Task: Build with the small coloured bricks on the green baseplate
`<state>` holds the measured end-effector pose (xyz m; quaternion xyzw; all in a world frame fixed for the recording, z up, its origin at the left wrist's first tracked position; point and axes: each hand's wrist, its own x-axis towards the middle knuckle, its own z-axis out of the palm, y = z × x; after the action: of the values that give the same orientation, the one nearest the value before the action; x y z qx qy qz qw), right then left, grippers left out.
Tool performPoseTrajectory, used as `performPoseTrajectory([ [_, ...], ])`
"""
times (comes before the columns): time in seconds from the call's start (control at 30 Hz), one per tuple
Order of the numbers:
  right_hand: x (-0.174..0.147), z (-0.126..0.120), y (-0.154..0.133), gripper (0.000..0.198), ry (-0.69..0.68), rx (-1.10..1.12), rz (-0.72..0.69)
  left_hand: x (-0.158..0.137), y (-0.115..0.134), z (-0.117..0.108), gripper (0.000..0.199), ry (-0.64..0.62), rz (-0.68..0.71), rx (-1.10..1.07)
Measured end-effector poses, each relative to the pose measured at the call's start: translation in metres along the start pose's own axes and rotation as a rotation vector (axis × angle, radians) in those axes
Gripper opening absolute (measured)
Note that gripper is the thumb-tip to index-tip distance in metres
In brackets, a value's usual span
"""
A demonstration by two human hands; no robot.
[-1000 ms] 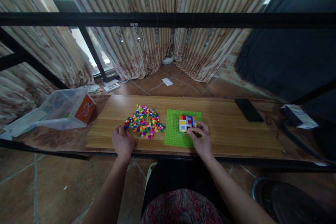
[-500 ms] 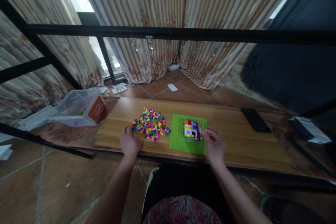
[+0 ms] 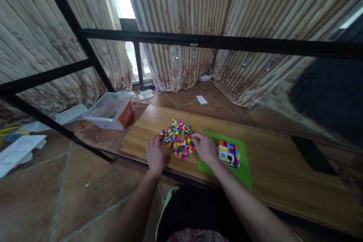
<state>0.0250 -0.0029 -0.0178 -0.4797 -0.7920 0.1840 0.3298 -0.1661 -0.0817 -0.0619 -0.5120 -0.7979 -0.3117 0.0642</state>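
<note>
A loose pile of small multicoloured toy bricks point(image 3: 178, 138) lies on the wooden tabletop. My left hand point(image 3: 156, 154) rests at the pile's left edge, fingers curled together with the tips by a few dark bricks; what they hold, if anything, is hidden. At the right edge of the pile is my right hand point(image 3: 205, 146), thumb and fingers pinched close; anything between them is too small to make out. Under my right wrist and beyond it lies a green studded baseplate point(image 3: 245, 176). On it sits a block built of colourful bricks point(image 3: 227, 152), partly covered by that hand.
A clear plastic box point(image 3: 109, 111) with an orange label stands left of the wooden table point(image 3: 272, 159). Toward the table's right end lies a black flat object point(image 3: 313, 155). A black metal bar point(image 3: 170, 39) crosses beyond the table, in front of curtains point(image 3: 181, 3).
My right hand has moved left from the built block to the brick pile. My left hand stays by the pile's left edge. The whole view has turned, shifting things rightward.
</note>
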Motion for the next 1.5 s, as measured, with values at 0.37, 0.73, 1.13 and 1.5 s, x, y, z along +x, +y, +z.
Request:
performPoseTrajectory([
  [0.37,0.053,0.045,0.014,0.019,-0.047,-0.231,-0.016,-0.002,0.000,-0.002,0.029,-0.006,0.004,-0.011],
  [0.73,0.050,0.046,0.019,0.008,-0.073,-0.252,0.045,-0.002,0.000,-0.001,0.031,0.002,0.009,-0.026],
  [1.13,0.014,0.008,-0.035,0.017,-0.053,0.021,0.090,0.000,-0.003,0.000,0.028,0.027,0.021,0.012],
  [1.5,-0.115,-0.067,-0.006,0.017,0.011,0.438,0.482,0.006,-0.004,0.000,0.028,0.023,0.045,0.045],
])
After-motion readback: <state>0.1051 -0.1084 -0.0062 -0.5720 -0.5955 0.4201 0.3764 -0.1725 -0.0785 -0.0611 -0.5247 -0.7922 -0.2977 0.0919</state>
